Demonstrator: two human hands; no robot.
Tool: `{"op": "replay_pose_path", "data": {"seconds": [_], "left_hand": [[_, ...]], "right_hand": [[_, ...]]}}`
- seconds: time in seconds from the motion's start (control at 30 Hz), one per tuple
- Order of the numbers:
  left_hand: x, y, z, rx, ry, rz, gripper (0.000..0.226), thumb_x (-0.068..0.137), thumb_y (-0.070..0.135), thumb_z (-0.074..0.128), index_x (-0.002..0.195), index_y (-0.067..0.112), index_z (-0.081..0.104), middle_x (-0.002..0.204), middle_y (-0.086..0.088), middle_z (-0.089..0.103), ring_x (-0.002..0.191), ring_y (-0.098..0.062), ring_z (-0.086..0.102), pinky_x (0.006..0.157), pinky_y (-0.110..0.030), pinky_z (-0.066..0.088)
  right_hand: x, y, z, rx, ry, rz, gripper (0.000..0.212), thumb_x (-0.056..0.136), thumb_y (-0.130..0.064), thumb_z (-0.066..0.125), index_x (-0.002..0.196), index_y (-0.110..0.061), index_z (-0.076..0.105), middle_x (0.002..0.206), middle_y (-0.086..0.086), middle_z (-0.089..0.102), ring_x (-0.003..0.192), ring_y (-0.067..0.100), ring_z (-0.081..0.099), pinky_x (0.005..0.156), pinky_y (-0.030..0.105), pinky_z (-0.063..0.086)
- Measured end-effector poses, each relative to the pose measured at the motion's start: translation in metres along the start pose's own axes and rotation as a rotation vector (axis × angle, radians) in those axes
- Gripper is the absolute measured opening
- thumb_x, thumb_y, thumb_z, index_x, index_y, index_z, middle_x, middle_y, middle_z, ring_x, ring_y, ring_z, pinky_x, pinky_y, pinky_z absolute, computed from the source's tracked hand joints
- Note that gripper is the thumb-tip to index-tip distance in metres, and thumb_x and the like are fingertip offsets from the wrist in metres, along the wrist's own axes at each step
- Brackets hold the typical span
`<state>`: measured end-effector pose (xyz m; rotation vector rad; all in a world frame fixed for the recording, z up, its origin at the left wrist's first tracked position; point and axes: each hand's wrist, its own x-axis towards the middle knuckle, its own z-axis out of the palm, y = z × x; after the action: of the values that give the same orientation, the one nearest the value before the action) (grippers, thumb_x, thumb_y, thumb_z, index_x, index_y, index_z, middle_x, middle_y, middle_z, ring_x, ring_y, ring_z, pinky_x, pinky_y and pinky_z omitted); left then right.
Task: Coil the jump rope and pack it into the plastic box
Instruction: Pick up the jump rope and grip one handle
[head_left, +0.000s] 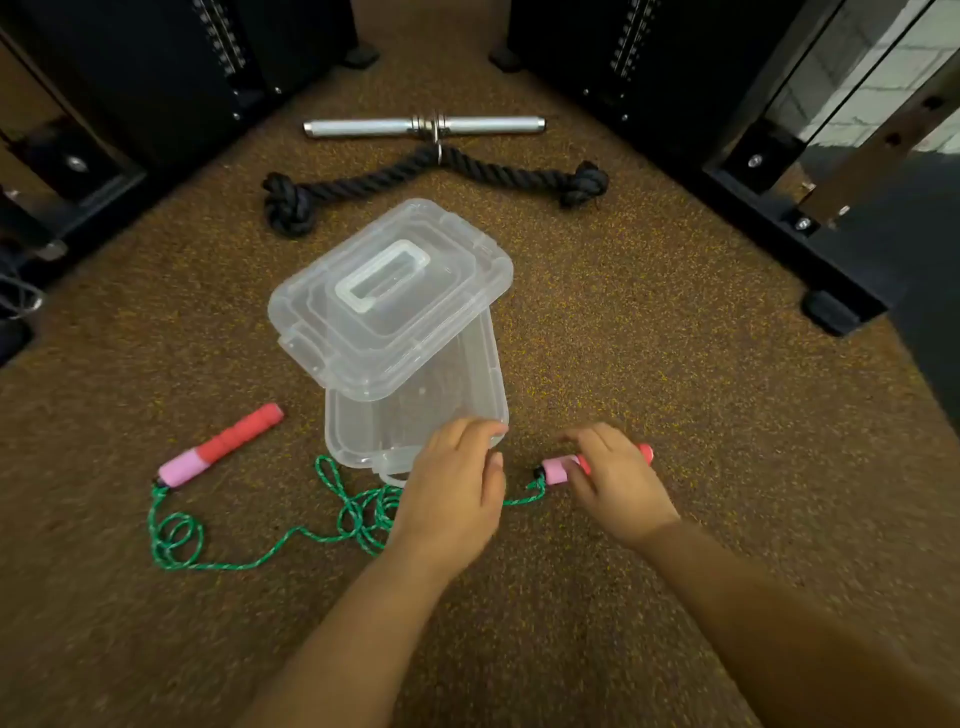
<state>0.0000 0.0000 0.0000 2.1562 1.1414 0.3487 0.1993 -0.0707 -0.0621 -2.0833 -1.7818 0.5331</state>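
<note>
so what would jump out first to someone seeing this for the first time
Probably the clear plastic box mid-floor, its lid sitting askew on top. Next, the green rope tangled loosely in front of it, one red-and-pink handle lying to the left. The right hand rests on the other handle, the left hand at the box's near edge.

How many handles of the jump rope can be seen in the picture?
2. One handle lies free on the floor left of the box. The other handle is right of the box, under the right hand, partly hidden by its fingers.
</note>
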Motion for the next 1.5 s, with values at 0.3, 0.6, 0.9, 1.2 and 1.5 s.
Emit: {"op": "replay_pose_path", "data": {"seconds": [0.3,0.6,0.9,1.2,1.5], "left_hand": [[-0.006,-0.005,0.037,0.094,-0.090,0.129,0.037,0.091,0.029,0.032,0.119,0.023,0.055,0.116,0.007,0.055,0.111,-0.009,0.046,0.095,-0.020,0.030],[-0.006,-0.013,0.040,0.102,-0.146,0.116,0.034,0.094,0.029,0.033,0.123,0.026,0.051,0.120,0.010,0.051,0.114,-0.006,0.042,0.099,-0.020,0.031],[0.002,0.018,0.021,0.057,-0.143,0.115,0.033,0.095,0.028,0.038,0.124,0.024,0.052,0.121,0.006,0.053,0.115,-0.011,0.045,0.099,-0.027,0.035],[0.022,0.076,-0.055,0.033,-0.150,0.010,0.033,0.097,0.025,0.040,0.127,0.020,0.052,0.129,-0.002,0.051,0.122,-0.019,0.044,0.098,-0.028,0.033],[-0.006,0.092,-0.110,-0.260,-0.101,-0.169,0.029,0.098,0.028,0.040,0.111,0.018,0.064,0.110,0.000,0.062,0.107,-0.016,0.055,0.093,-0.026,0.040]], "right_hand": [[0.007,0.045,0.047,-0.237,-0.184,0.117,0.058,0.086,-0.013,0.054,0.141,-0.013,0.036,0.146,0.010,0.040,0.140,0.030,0.029,0.118,0.045,0.019],[0.006,0.045,0.057,-0.276,-0.241,0.185,0.041,0.090,-0.011,0.047,0.130,-0.022,0.045,0.129,0.003,0.054,0.125,0.026,0.044,0.117,0.039,0.018],[0.011,0.017,-0.007,0.011,-0.340,0.376,0.046,0.089,-0.035,0.055,0.131,-0.019,0.046,0.123,0.011,0.055,0.114,0.031,0.054,0.094,0.039,0.044],[0.011,-0.061,-0.104,0.222,-0.227,0.403,0.014,0.092,-0.032,0.053,0.098,-0.020,0.057,0.074,-0.003,0.055,0.067,0.018,0.052,0.053,0.027,0.037],[-0.039,-0.141,-0.145,1.098,-0.040,0.626,0.015,0.095,-0.021,0.050,0.091,-0.010,0.059,0.068,0.007,0.058,0.050,0.015,0.051,0.046,0.026,0.043]]}}
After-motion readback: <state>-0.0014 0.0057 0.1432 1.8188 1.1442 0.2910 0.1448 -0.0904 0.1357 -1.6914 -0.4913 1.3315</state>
